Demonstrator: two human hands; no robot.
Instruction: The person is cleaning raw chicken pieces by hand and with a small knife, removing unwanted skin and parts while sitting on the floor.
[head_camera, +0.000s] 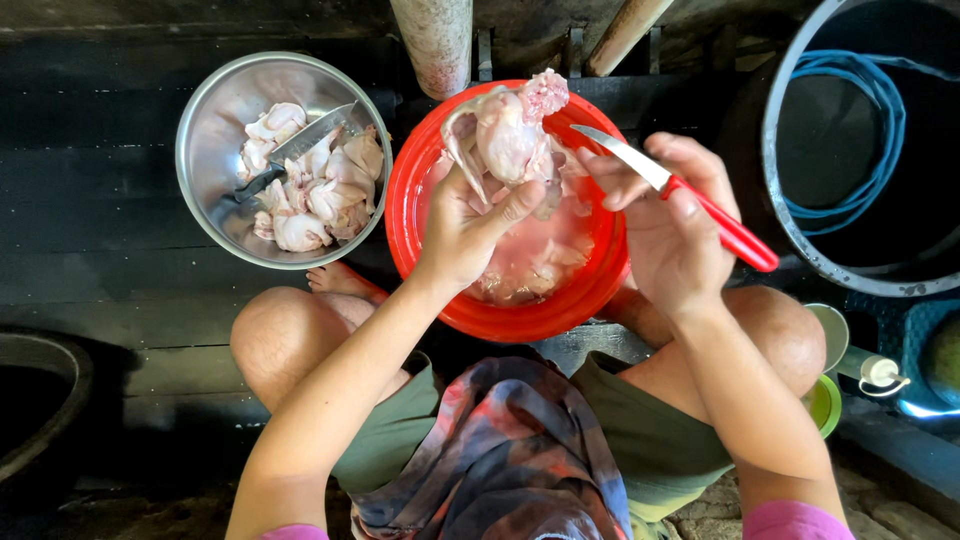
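1. The left hand (470, 215) is closed around a small plucked bird (508, 130), raw and pale, held up over the red basin (405, 200); the thumb lies across its lower part, so that part of the body is hidden
2. The right hand (670, 215) grips a knife with a red handle (735, 238); its blade (620, 152) points toward the bird, the tip just beside it, though whether the tip touches the meat is hard to make out
3. The red basin holds pinkish water and more pale pieces of meat, mostly covered by both hands and blurred under the water
4. To the left, a steel bowl (200, 150) on the dark wooden floor (90, 200) holds cleaned pieces of meat, with a second knife (300, 150) lying across them, its handle partly in shadow
5. At the right, a large dark tub (800, 230) with a blue hose (870, 120) inside is cut off by the edge of the view
6. The person's bare knees flank the basin, and one foot (340, 280) shows under its left rim
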